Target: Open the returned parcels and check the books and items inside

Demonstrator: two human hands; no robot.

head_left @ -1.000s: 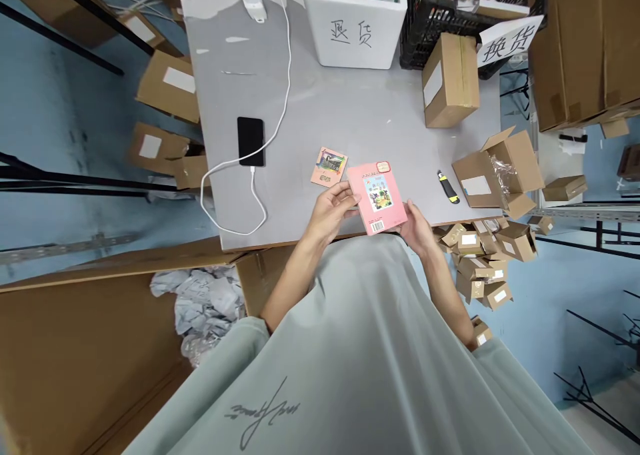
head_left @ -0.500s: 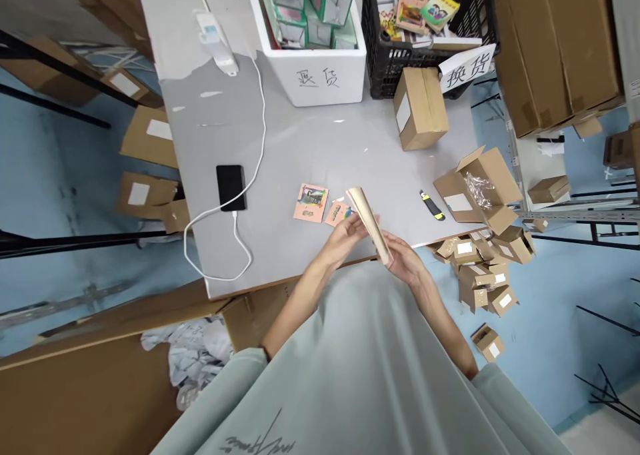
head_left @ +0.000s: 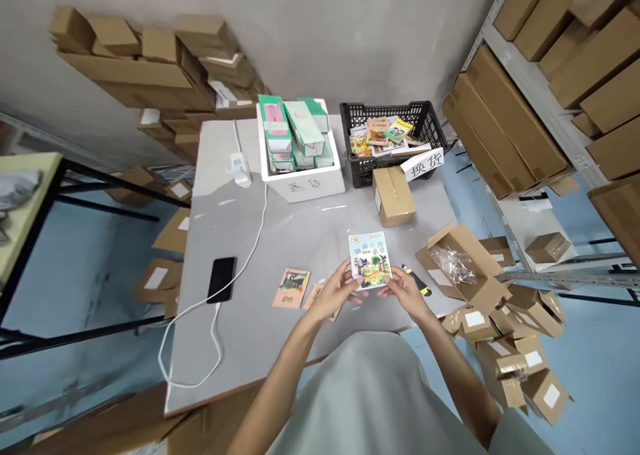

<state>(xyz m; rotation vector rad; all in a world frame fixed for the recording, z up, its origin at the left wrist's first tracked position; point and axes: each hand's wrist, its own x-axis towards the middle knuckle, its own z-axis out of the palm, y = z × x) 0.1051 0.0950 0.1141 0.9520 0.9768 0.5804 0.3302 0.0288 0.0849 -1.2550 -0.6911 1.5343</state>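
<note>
One illustrated booklet [head_left: 371, 258] is held above the tabletop [head_left: 250, 348], the left hand's grip [head_left: 336, 292] pinching its lower left edge, the right hand's grip [head_left: 403, 290] its lower right. An orange card [head_left: 291, 288] lies leftward, a cutter [head_left: 420, 283] near the right hand; beyond stand a white bin [head_left: 327, 183] and black crate [head_left: 363, 172].

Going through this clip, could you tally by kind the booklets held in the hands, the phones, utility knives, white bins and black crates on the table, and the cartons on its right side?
Booklet between left hand and right hand: 1
Phone: 1
Utility knife: 1
White bin: 1
Black crate: 1
Closed carton and open carton: 2
Total: 7
</note>
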